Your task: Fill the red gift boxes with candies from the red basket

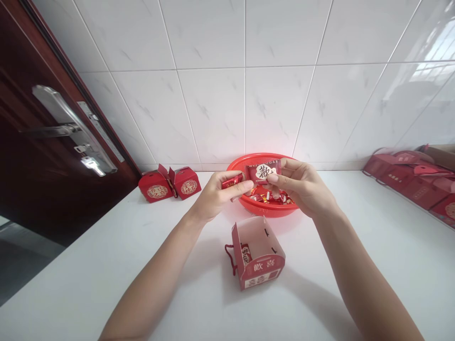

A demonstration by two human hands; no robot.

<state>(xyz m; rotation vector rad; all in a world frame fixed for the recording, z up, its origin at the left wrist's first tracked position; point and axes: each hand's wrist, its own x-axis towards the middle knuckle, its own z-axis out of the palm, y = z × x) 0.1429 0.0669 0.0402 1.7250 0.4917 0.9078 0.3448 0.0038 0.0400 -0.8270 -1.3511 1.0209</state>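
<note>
Between thumb and fingers, my left hand (pixel 221 195) grips a small red candy packet (pixel 232 181). My right hand (pixel 305 187) pinches a larger dark red packet (pixel 263 171) with a cream label and black characters. Both packets are over a round red plastic basket (pixel 265 210), which holds several small wrapped candies (pixel 265 195). Nearer to me, an open red gift box (pixel 261 263) stands on the white table, with a dark red cord handle at its left side. Inside the box lies a red and cream packet (pixel 246 254). My hands do not touch the box.
Two closed red boxes (pixel 157 189) (pixel 187 183) stand at the back left. Several red boxes (pixel 408 175) line the right back edge of the table (pixel 199 303). A tiled wall (pixel 213 109) rises behind, and a dark door (pixel 42 156) with keys is at the left.
</note>
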